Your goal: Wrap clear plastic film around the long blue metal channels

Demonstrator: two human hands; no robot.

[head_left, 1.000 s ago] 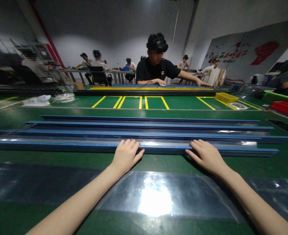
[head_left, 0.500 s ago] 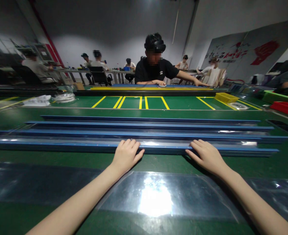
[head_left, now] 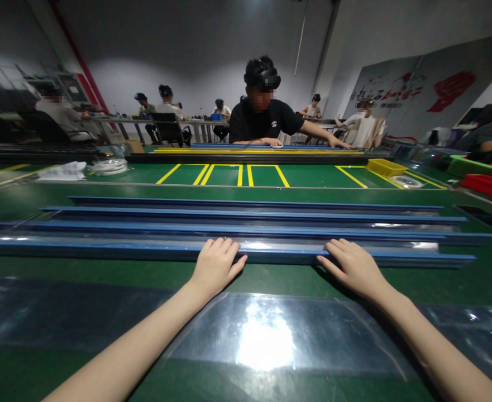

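Several long blue-edged strips with clear plastic between the edges lie side by side across the green table. On the nearest blue strip [head_left: 281,257], my left hand [head_left: 216,262] has its fingers bent over the blue edge and its thumb on the near side. My right hand [head_left: 352,265] grips the same strip farther right, fingers over the edge and thumb toward the left hand. The undersides of both hands are hidden. Under my forearms a clear plastic sheet [head_left: 204,335] lies flat, with bright glare in its middle.
Across the table [head_left: 262,279] a co-worker in a black shirt [head_left: 287,120] leans over yellow and blue strips [head_left: 229,151]. A yellow tray [head_left: 386,167], a red bin [head_left: 488,186] and a coil of white tubing [head_left: 109,167] stand around. More people sit behind.
My hands stay in the same place on the strip. The co-worker's outstretched hand has shifted slightly to the left.
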